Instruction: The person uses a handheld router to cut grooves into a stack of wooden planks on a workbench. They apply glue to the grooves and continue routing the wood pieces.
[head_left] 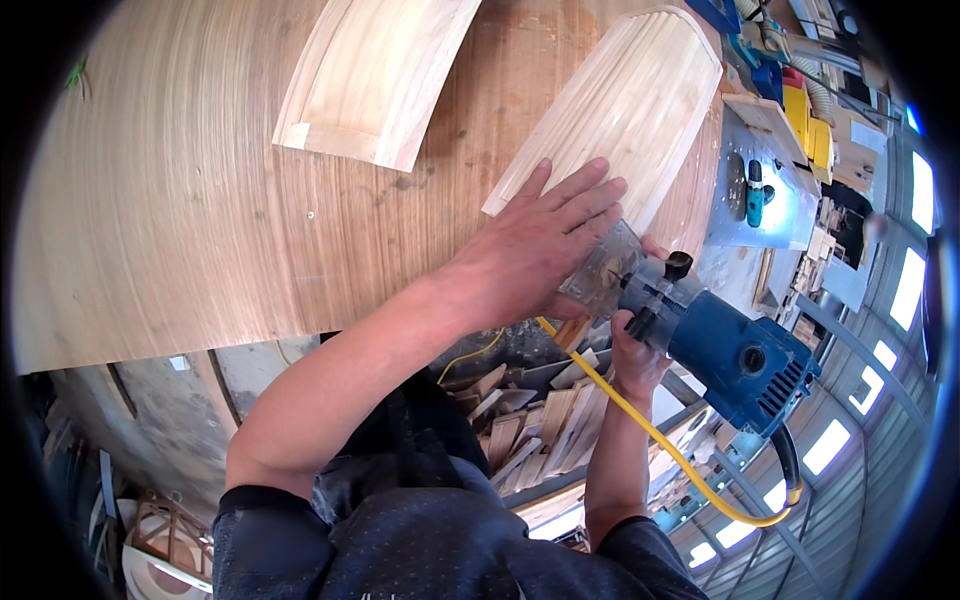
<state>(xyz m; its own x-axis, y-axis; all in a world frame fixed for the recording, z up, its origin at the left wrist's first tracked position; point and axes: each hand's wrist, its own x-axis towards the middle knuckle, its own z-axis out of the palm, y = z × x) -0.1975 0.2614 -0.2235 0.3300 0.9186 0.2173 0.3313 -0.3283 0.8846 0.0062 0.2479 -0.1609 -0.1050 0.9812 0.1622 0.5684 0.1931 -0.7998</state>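
A blue trim router (735, 350) lies tilted at the near end of a pale wooden panel (630, 110), its clear base (605, 270) against the panel's edge. Around the router's front, beneath the body, my right hand (637, 355) is closed; much of it is hidden behind the tool. My left hand (550, 225) rests flat on the panel's near end with fingers stretched out, beside the clear base. Its thumb is mostly hidden. From the router's rear a cord, partly yellow (690, 470), loops back toward the table edge.
A second curved wooden panel (375, 80) lies farther left on the wooden table (180, 200). Wood offcuts (540, 425) are piled below the table's near edge. At right, a teal cordless drill (755, 195) lies on a metal surface (780, 225), near a yellow object (805, 125).
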